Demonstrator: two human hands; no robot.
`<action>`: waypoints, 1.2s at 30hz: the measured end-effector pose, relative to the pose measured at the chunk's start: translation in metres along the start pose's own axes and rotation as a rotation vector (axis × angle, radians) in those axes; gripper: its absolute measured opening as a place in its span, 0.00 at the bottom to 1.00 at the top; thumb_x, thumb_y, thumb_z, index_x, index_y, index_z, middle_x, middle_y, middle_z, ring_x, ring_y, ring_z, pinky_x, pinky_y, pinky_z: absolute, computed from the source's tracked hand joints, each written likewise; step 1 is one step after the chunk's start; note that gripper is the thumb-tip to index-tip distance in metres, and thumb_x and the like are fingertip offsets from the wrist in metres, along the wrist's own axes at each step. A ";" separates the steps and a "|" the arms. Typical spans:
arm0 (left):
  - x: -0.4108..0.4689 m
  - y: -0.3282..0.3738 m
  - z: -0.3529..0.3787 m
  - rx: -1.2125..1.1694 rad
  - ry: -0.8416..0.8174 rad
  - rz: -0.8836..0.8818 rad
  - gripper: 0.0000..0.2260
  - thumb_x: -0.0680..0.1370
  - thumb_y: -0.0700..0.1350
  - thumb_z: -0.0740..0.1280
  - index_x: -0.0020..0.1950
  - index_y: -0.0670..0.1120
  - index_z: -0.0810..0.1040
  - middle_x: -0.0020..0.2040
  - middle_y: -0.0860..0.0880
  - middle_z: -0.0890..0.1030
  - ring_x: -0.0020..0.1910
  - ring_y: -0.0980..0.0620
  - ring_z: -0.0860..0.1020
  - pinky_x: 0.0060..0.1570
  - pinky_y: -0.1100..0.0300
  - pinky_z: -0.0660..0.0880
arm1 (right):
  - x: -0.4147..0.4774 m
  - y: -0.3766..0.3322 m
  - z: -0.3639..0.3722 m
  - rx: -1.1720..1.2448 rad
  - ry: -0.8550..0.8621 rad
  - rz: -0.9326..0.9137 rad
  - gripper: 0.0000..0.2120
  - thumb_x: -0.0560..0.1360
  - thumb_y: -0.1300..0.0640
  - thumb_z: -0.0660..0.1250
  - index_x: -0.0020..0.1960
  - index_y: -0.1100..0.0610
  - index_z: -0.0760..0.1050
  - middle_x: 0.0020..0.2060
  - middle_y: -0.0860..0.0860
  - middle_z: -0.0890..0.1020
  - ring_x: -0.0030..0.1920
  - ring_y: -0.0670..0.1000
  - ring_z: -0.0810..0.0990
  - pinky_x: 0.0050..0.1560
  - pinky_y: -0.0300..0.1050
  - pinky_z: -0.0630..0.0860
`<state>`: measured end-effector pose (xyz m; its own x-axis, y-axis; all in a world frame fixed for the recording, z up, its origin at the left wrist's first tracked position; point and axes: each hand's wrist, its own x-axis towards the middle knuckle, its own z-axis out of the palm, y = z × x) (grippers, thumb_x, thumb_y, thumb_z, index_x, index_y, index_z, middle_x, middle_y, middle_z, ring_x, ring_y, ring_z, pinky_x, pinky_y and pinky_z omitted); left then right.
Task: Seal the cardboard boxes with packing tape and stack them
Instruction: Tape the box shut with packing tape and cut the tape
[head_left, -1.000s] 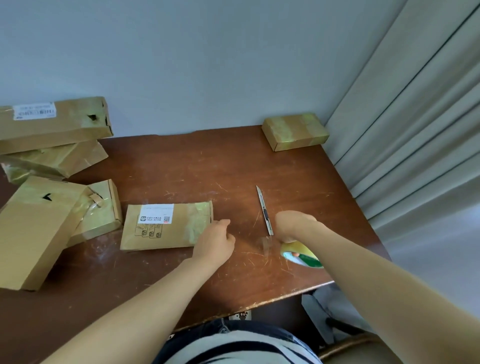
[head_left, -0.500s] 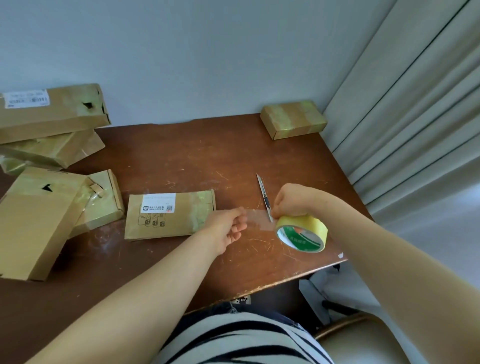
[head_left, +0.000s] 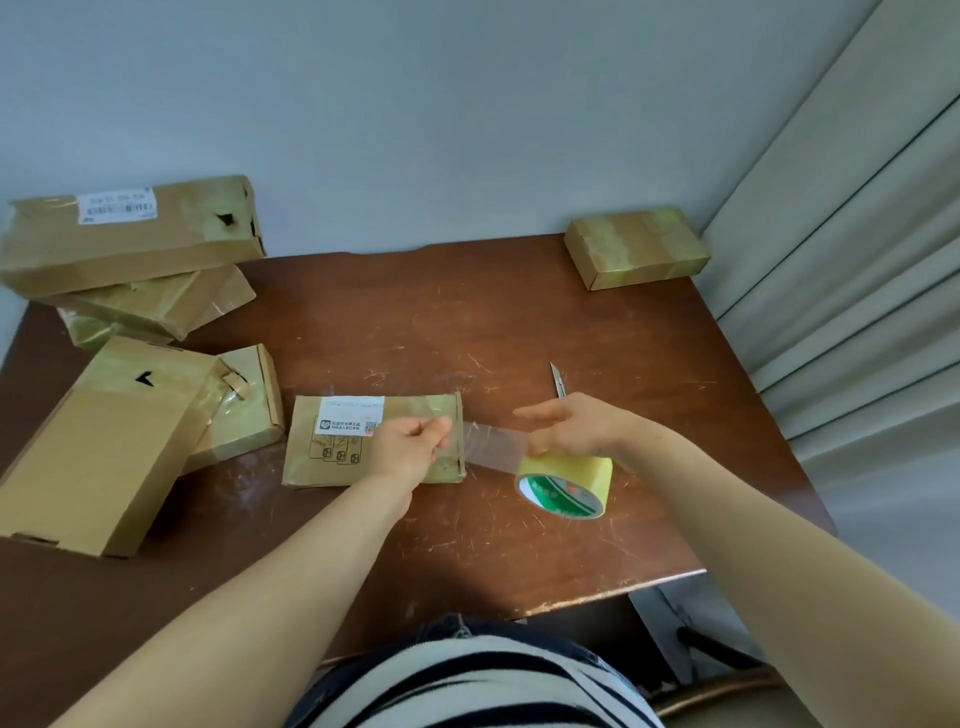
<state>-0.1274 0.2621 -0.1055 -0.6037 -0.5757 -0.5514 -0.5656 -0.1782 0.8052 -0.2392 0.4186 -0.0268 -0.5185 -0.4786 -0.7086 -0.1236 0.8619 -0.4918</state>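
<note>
desk (head_left: 467, 322) | box pile (head_left: 130, 234) far L | labelled flat box (head_left: 322, 457) mid-desk | R hand (head_left: 576, 426) grips tape roll (head_left: 566, 483) just R of box | L hand (head_left: 410, 447) pinches tape strip (head_left: 493, 444) end over box | cutter knife (head_left: 557, 379) behind R hand

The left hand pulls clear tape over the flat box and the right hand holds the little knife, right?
No. In the head view the right hand holds the yellow tape roll; the knife lies on the table. The left hand does pull clear tape over the flat box.
</note>
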 end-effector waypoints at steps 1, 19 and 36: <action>0.003 -0.001 -0.002 -0.010 0.020 -0.003 0.14 0.77 0.46 0.69 0.33 0.43 0.76 0.30 0.50 0.74 0.31 0.53 0.69 0.36 0.61 0.68 | 0.002 -0.002 -0.002 0.004 -0.007 -0.013 0.21 0.75 0.54 0.67 0.67 0.46 0.73 0.55 0.43 0.73 0.56 0.45 0.71 0.58 0.38 0.67; 0.084 0.046 -0.030 0.480 -0.197 0.341 0.05 0.77 0.38 0.67 0.48 0.41 0.84 0.44 0.52 0.80 0.48 0.52 0.76 0.52 0.61 0.71 | -0.003 -0.026 0.067 0.688 0.099 -0.192 0.11 0.77 0.63 0.65 0.58 0.53 0.75 0.45 0.53 0.82 0.39 0.47 0.77 0.40 0.35 0.74; 0.118 0.040 -0.011 0.663 -0.349 0.418 0.07 0.79 0.41 0.66 0.52 0.43 0.84 0.55 0.48 0.83 0.56 0.49 0.78 0.56 0.58 0.72 | -0.010 -0.049 0.131 0.773 0.650 0.018 0.03 0.74 0.54 0.71 0.45 0.46 0.81 0.37 0.46 0.84 0.37 0.49 0.83 0.38 0.46 0.81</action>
<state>-0.2149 0.1781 -0.1353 -0.9124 -0.1925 -0.3611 -0.4043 0.5601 0.7231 -0.1175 0.3594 -0.0620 -0.9038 -0.0841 -0.4196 0.3517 0.4126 -0.8403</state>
